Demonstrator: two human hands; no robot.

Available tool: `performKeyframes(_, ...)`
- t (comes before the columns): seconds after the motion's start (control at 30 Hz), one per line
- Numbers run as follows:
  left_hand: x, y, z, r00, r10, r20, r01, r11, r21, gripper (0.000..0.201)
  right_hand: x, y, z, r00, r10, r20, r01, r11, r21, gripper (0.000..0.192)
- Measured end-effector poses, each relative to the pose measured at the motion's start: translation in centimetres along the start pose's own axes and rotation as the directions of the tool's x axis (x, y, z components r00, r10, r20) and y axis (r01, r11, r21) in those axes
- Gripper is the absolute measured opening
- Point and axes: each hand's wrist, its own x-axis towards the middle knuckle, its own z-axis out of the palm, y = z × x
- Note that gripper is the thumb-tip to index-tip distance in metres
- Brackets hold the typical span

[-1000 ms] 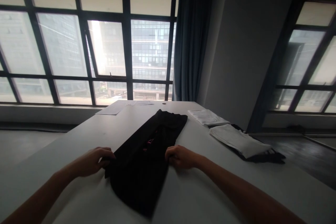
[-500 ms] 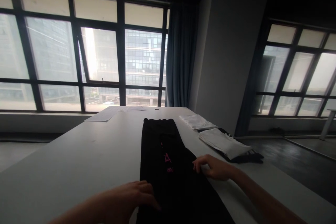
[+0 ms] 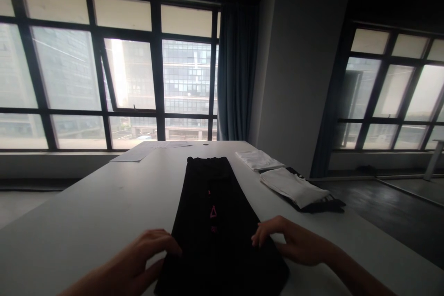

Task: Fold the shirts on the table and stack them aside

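Both hands slid nearer me: left hand at 8 and right hand at 4 lie spread, flanking the garment; uneven pressure could skew it, I think.

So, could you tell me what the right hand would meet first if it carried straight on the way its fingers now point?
Probably the black garment: the right hand lies at its right edge, fingers pointing left across the cloth, seemingly already touching it.

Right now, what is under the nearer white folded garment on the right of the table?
A dark garment lies under the white folded garment, showing only at its right and far edges. How far it runs underneath is covered. Both rest on the table.
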Motion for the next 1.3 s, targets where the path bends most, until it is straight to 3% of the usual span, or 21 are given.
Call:
performKeyframes(0.1, 2.1, -1.9, -0.9, 0.977, -0.118, -0.179, 0.093, 0.985, -0.142, 0.040, 2.0, 0.7, -1.9, 0.999, 0.006, -0.033, -0.002, 0.993, 0.116, 0.050)
performKeyframes(0.17, 5.1, -3.0, -1.6, 0.945, -0.185, -0.269, 0.103, 0.951, -0.291, 0.047, 4.1, 2.2, -3.3, 0.990, 0.043, -0.135, -0.017, 0.982, 0.188, 0.057)
performKeyframes(0.23, 8.4, -4.0, -2.0, 0.877, -0.327, -0.351, 0.167, 0.894, -0.417, 0.051, 6.5, 4.1, -4.4, 0.946, 0.130, -0.298, -0.056, 0.969, 0.242, 0.059)
performKeyframes(0.33, 11.6, -6.3, -1.5, 0.753, -0.586, -0.298, 0.361, 0.747, -0.558, 0.069, 9.6, 7.3, -4.4, 0.819, 0.351, -0.454, -0.206, 0.918, 0.338, 0.062)
performKeyframes(0.4, 12.1, -8.5, -0.3, 0.683, -0.708, -0.180, 0.504, 0.634, -0.586, 0.087, 10.7, 9.3, -3.6, 0.741, 0.513, -0.433, -0.356, 0.847, 0.395, 0.059)
performKeyframes(0.47, 11.5, -10.8, 1.1, 0.648, -0.755, -0.104, 0.590, 0.583, -0.558, 0.105, 10.9, 11.0, -2.7, 0.708, 0.598, -0.374, -0.466, 0.795, 0.388, 0.058)
performKeyframes(0.6, 9.7, -13.8, 2.6, 0.771, -0.631, -0.083, 0.538, 0.716, -0.446, 0.098, 9.9, 12.0, -1.7, 0.770, 0.565, -0.297, -0.507, 0.824, 0.255, 0.055)
performKeyframes(0.7, 8.5, -14.0, 2.6, 0.790, -0.611, -0.051, 0.563, 0.757, -0.332, 0.085, 9.0, 10.8, -1.9, 0.797, 0.564, -0.216, -0.525, 0.824, 0.211, 0.054)
performKeyframes(0.87, 6.8, -12.1, 2.5, 0.844, -0.535, -0.023, 0.522, 0.831, -0.192, 0.065, 8.2, 9.3, -2.0, 0.816, 0.573, -0.076, -0.552, 0.811, 0.191, 0.053)
performKeyframes(1.0, 6.2, -9.2, 2.6, 0.891, -0.431, -0.144, 0.429, 0.902, -0.049, 0.039, 7.8, 9.2, -2.0, 0.819, 0.568, -0.077, -0.550, 0.817, 0.172, 0.040)
performKeyframes(1.13, 6.4, -6.8, 2.5, 0.897, -0.326, -0.298, 0.335, 0.942, -0.023, 0.029, 7.5, 9.2, -2.4, 0.897, 0.425, -0.120, -0.401, 0.898, 0.179, 0.035)
performKeyframes(1.2, 6.4, -6.4, 2.5, 0.894, -0.322, -0.311, 0.331, 0.943, -0.026, 0.027, 7.4, 9.2, -2.6, 0.935, 0.321, -0.147, -0.294, 0.938, 0.183, 0.035)
performKeyframes(1.3, 6.4, -6.3, 2.7, 0.889, -0.360, -0.282, 0.361, 0.931, -0.050, 0.026, 7.4, 9.0, -2.7, 0.953, 0.224, -0.202, -0.185, 0.963, 0.196, 0.037)
